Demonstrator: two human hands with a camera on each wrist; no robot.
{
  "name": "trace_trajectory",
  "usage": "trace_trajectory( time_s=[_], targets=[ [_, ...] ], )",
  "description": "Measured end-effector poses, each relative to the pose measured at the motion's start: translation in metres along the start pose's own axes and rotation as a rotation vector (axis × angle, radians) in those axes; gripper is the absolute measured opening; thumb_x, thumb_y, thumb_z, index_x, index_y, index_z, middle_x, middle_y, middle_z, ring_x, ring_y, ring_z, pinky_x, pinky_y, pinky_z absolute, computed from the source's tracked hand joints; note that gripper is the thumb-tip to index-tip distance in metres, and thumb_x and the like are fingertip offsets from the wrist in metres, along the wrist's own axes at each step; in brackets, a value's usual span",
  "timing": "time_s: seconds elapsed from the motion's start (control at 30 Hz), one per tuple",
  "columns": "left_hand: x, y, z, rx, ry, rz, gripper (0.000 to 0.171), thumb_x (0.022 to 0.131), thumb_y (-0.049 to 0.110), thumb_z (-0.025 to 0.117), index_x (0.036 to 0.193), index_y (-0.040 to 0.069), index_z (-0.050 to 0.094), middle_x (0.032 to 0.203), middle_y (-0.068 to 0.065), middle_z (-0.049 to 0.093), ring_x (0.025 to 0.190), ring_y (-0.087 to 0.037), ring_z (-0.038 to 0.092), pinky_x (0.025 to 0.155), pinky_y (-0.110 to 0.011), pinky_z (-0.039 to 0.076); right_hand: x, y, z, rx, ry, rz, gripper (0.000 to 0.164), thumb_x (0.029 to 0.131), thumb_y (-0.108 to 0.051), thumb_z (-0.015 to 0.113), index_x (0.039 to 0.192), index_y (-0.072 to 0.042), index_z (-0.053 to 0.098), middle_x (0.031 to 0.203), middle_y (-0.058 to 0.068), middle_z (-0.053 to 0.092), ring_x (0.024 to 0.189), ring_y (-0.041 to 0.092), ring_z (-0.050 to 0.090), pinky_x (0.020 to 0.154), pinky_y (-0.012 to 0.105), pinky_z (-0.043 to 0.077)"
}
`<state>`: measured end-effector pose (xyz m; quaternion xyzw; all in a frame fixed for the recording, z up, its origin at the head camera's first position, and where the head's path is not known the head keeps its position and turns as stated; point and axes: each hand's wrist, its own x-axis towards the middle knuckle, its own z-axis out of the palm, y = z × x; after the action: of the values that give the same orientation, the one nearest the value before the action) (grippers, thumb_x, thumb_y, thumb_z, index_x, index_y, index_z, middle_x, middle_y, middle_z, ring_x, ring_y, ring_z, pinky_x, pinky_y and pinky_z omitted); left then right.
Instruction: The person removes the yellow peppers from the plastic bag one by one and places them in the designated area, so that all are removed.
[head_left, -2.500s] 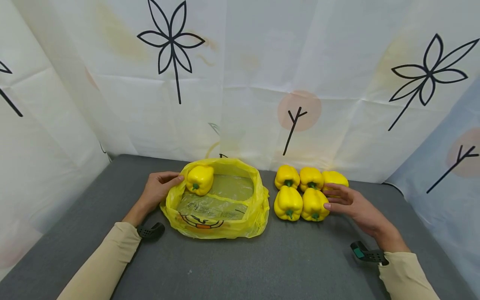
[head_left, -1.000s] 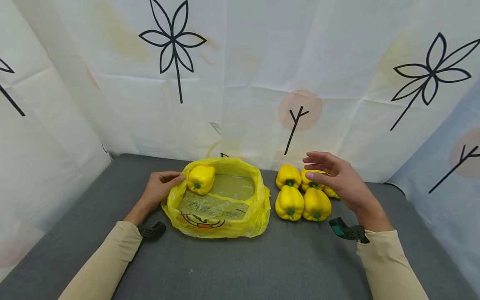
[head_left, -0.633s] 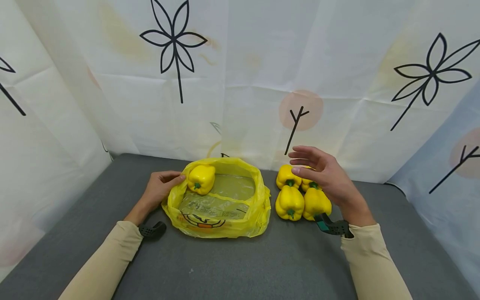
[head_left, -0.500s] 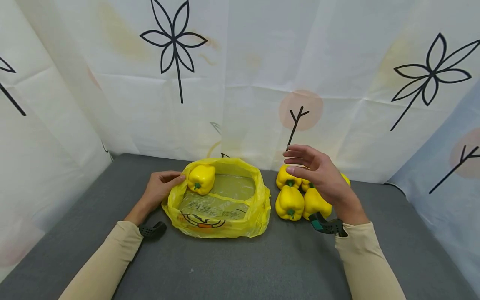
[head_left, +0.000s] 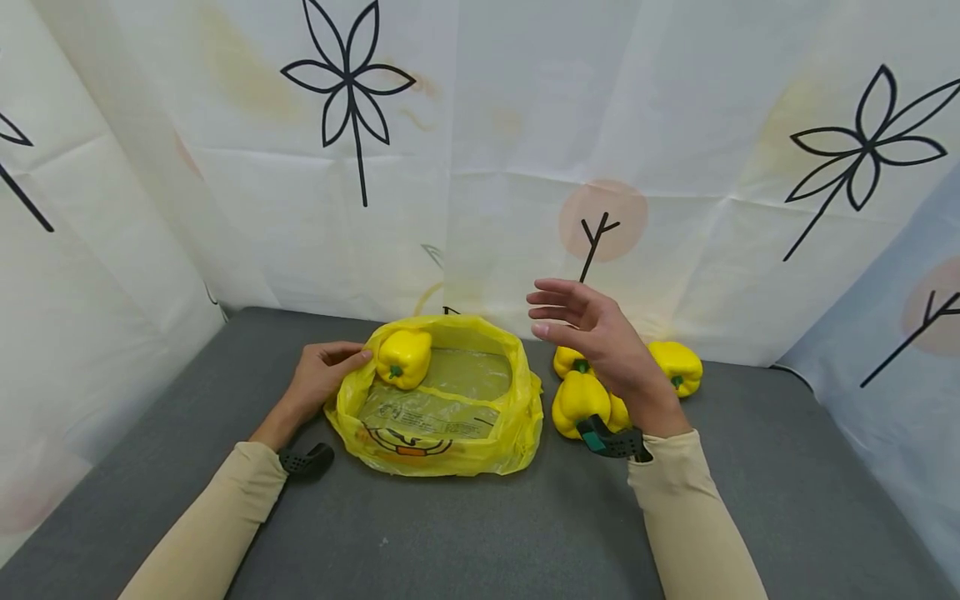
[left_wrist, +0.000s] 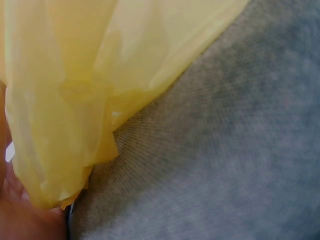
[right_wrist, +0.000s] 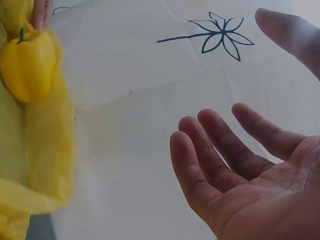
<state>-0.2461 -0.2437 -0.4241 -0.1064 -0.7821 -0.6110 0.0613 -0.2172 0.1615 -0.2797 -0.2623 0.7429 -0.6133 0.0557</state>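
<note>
A yellow plastic bag (head_left: 442, 458) stands with its mouth spread wide on the table. One yellow bell pepper (head_left: 403, 358) lies inside it at the left. My left hand (head_left: 318, 379) pinches the bag's left rim between thumb and fingers; the left wrist view shows the yellow film (left_wrist: 60, 125) at that hand. My right hand (head_left: 596, 337) is raised above the loose peppers, right of the bag, fingers relaxed and apart. The right wrist view shows its palm (right_wrist: 280, 195) holding nothing. Beneath it, a front yellow pepper (head_left: 579, 400) shows, while others are partly hidden by the hand and wrist.
Another yellow bell pepper (head_left: 677, 367) lies at the right end of the group. The grey table (head_left: 465, 542) meets a white patterned curtain (head_left: 495, 125) at the back. Each wrist wears a dark band, such as the right wristband (head_left: 615, 442).
My right hand has left the peppers at the right without one, risen, and moved left towards the bag. The rightmost pepper is uncovered again. My left hand stays on the bag's rim.
</note>
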Motion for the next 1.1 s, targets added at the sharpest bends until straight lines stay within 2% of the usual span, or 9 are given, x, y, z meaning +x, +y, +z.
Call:
trace_trajectory(
  time_s=[0.27, 0.5, 0.67, 0.97, 1.1],
  targets=[
    [0.001, -0.004, -0.001, 0.010, 0.005, 0.003, 0.038, 0.100, 0.020, 0.068, 0.124, -0.010, 0.068, 0.106, 0.000, 0.074, 0.090, -0.007, 0.069, 0.077, -0.024, 0.059, 0.013, 0.000, 0.015, 0.070, -0.007, -0.041, 0.056, 0.099, -0.002, 0.061, 0.151, -0.001, 0.043, 0.145, 0.019, 0.050, 0.131, 0.038, 0.051, 0.105, 0.038, 0.048],
    [0.001, -0.006, -0.001, 0.007, 0.009, 0.010, 0.038, 0.100, 0.020, 0.069, 0.124, -0.010, 0.068, 0.106, 0.003, 0.074, 0.090, -0.007, 0.069, 0.077, -0.024, 0.059, 0.021, 0.000, 0.027, 0.115, 0.002, -0.043, 0.057, 0.097, -0.001, 0.063, 0.151, -0.003, 0.044, 0.144, 0.018, 0.051, 0.131, 0.034, 0.053, 0.111, 0.048, 0.042],
    [0.002, -0.004, -0.001, 0.009, 0.004, 0.008, 0.039, 0.100, 0.021, 0.069, 0.124, -0.010, 0.068, 0.104, 0.007, 0.073, 0.091, -0.007, 0.069, 0.077, -0.024, 0.059, 0.026, -0.002, 0.036, 0.142, 0.002, -0.049, 0.057, 0.097, -0.001, 0.063, 0.151, -0.002, 0.044, 0.144, 0.020, 0.051, 0.131, 0.037, 0.053, 0.111, 0.046, 0.043],
    [0.001, -0.003, -0.001, 0.020, 0.010, -0.011, 0.039, 0.100, 0.021, 0.068, 0.125, -0.009, 0.067, 0.113, -0.011, 0.073, 0.092, -0.006, 0.068, 0.079, -0.023, 0.058, 0.037, -0.004, 0.052, 0.211, -0.008, -0.058, 0.056, 0.097, -0.004, 0.064, 0.150, -0.003, 0.046, 0.145, 0.024, 0.049, 0.131, 0.038, 0.052, 0.112, 0.046, 0.041],
    [0.000, -0.002, 0.000, 0.014, 0.006, -0.014, 0.040, 0.100, 0.021, 0.068, 0.125, -0.009, 0.067, 0.110, -0.006, 0.073, 0.092, -0.007, 0.068, 0.079, -0.024, 0.059, 0.042, -0.004, 0.060, 0.260, -0.003, -0.061, 0.054, 0.097, -0.002, 0.062, 0.149, -0.002, 0.046, 0.143, 0.024, 0.050, 0.130, 0.037, 0.053, 0.112, 0.046, 0.041]
  ],
)
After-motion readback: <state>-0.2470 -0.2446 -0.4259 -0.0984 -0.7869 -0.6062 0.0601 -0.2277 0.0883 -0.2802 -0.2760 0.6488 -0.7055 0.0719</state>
